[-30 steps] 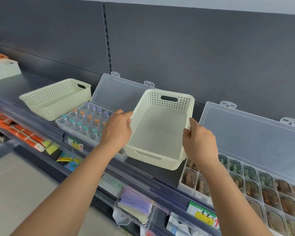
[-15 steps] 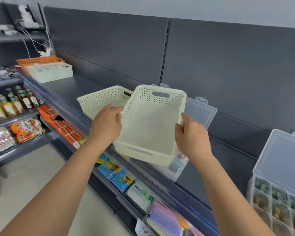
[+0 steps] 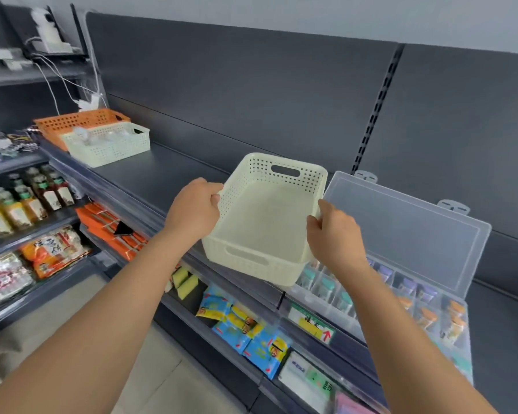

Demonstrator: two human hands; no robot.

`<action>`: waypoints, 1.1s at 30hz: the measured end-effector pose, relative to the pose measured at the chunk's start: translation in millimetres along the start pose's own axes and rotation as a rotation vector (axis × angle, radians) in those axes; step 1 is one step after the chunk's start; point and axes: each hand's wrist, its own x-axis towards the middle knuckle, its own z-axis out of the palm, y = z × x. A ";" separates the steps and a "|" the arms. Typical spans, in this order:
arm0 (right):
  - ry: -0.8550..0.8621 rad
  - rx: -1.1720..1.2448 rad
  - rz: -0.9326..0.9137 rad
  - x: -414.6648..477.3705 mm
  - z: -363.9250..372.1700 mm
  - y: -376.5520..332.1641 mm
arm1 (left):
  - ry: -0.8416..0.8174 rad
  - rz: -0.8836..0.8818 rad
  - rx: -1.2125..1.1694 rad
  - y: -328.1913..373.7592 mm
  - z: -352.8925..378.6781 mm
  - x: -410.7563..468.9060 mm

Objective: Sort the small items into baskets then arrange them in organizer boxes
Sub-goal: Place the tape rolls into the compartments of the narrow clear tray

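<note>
The left hand curls its grip over the left rim of an empty cream perforated plastic basket; the right hand pinches the right rim; the basket hangs tilted above the front of the dark grey metal shelf, overlapping a clear plastic organizer box with its lid open and small capped bottles in its compartments; farther left sit a second cream basket and an orange slotted basket behind it; packaged goods fill the lower shelves.

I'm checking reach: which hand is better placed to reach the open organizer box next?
Probably the right hand: it grips the basket on the side next to the organizer box. The left hand grips the opposite rim, farther away.
</note>
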 end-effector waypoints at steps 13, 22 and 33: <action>-0.007 0.040 0.121 99.5 63.8 -22.4 | -0.120 0.036 -0.003 -57.3 25.1 127.5; -0.017 -0.003 0.209 112.3 85.9 -31.6 | -0.215 0.112 0.018 -80.9 40.4 161.1; 0.058 -0.131 0.346 87.6 103.7 -52.2 | -0.280 0.233 -0.049 -105.8 50.5 162.0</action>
